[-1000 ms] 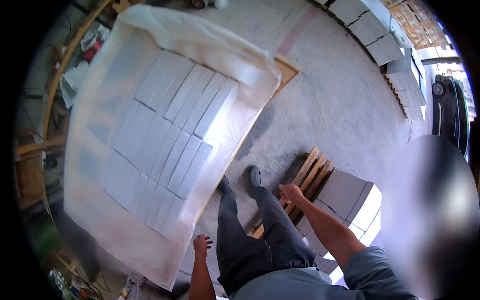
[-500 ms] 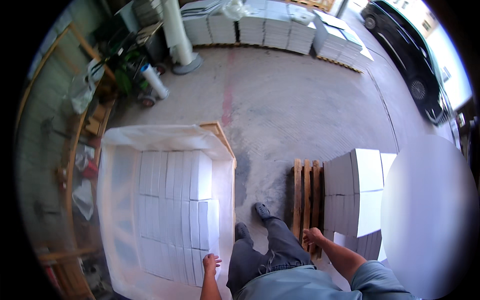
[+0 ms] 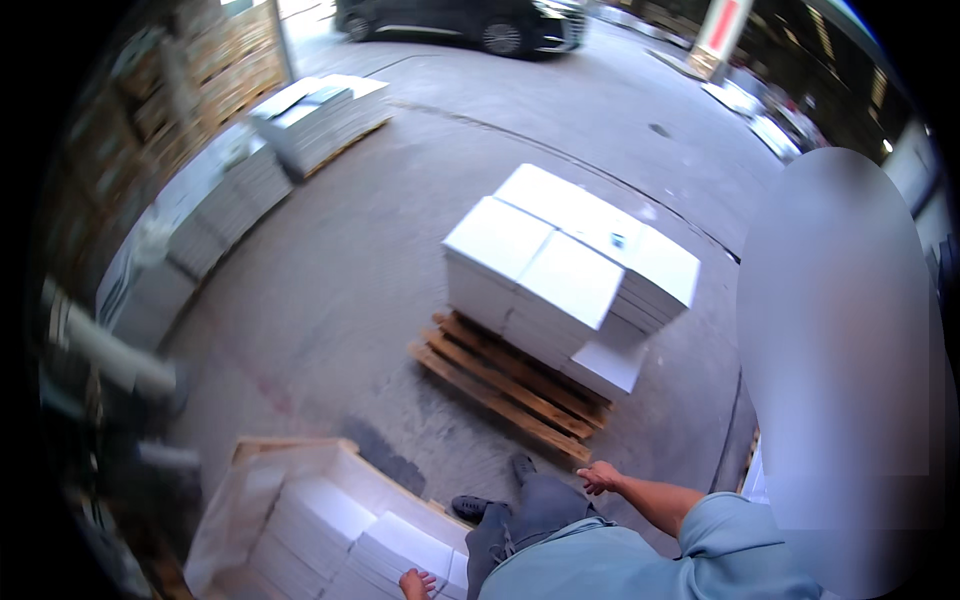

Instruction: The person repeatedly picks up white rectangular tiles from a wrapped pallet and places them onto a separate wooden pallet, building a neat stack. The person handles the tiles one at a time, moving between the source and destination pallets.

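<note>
My left hand hangs over the near right part of a wooden crate with a whitish plastic lining. Its fingers are loosely apart and empty. Rows of white flat cartons or boards fill much of the crate; their exact kind is unclear. My right hand is empty too, its fingers partly stretched out, just off the near corner of a slatted wooden pallet. White stacks of similar pieces stand on that pallet, leaving its near slats bare. A small dark item lies on top.
Long stacks of white sheets line the far left, and another stack stands on a pallet. A dark car is parked at the back. Concrete floor lies between. A blurred pale patch hides much of the right side.
My view has swung to the right, so the crate now sits lower left and the loaded pallet nearer the middle. Both hands remain empty.
</note>
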`<state>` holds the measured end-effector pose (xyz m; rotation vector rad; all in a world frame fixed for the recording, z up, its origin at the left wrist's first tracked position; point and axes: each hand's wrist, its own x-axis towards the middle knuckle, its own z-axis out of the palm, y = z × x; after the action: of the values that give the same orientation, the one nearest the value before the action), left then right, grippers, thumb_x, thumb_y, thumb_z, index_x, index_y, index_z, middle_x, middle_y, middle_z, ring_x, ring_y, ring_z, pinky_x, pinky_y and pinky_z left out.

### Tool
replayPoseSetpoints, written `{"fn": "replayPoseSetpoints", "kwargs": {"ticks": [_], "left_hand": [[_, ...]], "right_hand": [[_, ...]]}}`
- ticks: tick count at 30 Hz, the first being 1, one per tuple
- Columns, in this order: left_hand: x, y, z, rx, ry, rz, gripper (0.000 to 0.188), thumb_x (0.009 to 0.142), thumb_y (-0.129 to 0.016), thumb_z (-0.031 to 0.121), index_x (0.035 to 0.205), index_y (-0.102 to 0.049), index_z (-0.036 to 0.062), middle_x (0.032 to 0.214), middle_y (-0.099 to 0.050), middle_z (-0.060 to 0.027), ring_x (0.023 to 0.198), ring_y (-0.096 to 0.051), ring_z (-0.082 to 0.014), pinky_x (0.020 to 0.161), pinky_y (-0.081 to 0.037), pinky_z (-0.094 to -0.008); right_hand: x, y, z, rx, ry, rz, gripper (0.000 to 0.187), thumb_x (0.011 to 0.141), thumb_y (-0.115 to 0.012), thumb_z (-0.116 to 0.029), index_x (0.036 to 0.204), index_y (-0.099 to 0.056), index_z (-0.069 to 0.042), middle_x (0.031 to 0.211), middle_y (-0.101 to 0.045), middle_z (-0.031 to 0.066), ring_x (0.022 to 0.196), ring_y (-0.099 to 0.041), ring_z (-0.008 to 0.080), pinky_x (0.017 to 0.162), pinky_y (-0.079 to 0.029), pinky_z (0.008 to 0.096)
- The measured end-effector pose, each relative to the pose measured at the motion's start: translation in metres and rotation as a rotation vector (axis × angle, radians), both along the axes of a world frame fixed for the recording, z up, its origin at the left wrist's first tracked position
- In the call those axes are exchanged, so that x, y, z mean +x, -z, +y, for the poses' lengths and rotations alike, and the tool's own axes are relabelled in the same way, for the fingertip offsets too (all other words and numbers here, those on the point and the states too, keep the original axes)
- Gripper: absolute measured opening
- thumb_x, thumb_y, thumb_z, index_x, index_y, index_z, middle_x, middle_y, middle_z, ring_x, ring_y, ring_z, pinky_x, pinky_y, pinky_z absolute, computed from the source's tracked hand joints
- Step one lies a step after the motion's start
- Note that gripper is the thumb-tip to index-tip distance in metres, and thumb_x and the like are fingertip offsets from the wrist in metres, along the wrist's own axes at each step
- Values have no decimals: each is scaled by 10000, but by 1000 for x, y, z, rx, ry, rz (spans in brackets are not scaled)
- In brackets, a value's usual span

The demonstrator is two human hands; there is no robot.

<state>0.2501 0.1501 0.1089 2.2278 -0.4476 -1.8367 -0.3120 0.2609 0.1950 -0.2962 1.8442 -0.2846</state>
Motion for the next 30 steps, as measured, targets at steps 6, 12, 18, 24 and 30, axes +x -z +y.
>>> {"fn": "replayPoseSetpoints", "kwargs": {"ticks": [6, 12, 18, 24, 30], "left_hand": [[-90, -20, -69, -121, 256, 42, 345, 876, -420, 200, 1129, -419, -35, 934, -611, -206, 644, -658, -330, 403, -487, -362], [-179, -33, -88, -158, 417, 58, 367, 880, -411, 211, 1159, -412, -29, 998, -604, -206, 673, -656, -316, 450, -499, -376], [-258, -30, -50, -129, 431, 63, 377, 878, -413, 209, 1167, -414, -34, 1013, -591, -205, 671, -655, -327, 437, -497, -373], [-294, -25, -25, -100, 531, -28, 364, 880, -421, 187, 1165, -414, -38, 952, -560, -163, 633, -657, -321, 411, -507, -380], [-339, -27, -67, -147, 672, -70, 306, 858, -472, 209, 1028, -494, -44, 841, -584, -139, 602, -657, -290, 408, -492, -361]], "right_hand": [[-15, 4, 91, 13, 333, 13, 463, 867, -544, -373, 963, -619, 73, 885, -666, 160, 715, -679, 260, 545, -556, 348], [-39, 31, 162, -16, 553, -57, 463, 865, -567, -360, 1016, -596, 76, 901, -653, 160, 686, -665, 262, 529, -551, 357], [-101, 53, 235, -19, 722, -24, 444, 862, -564, -362, 917, -612, 76, 841, -648, 144, 605, -641, 232, 456, -517, 352], [-155, 53, 265, 16, 776, 9, 415, 875, -547, -346, 974, -603, 53, 895, -650, 164, 666, -658, 250, 528, -533, 363], [-161, 67, 260, -69, 864, -59, 411, 913, -511, -320, 1035, -553, 71, 873, -647, 201, 704, -660, 323, 545, -533, 412]]}}
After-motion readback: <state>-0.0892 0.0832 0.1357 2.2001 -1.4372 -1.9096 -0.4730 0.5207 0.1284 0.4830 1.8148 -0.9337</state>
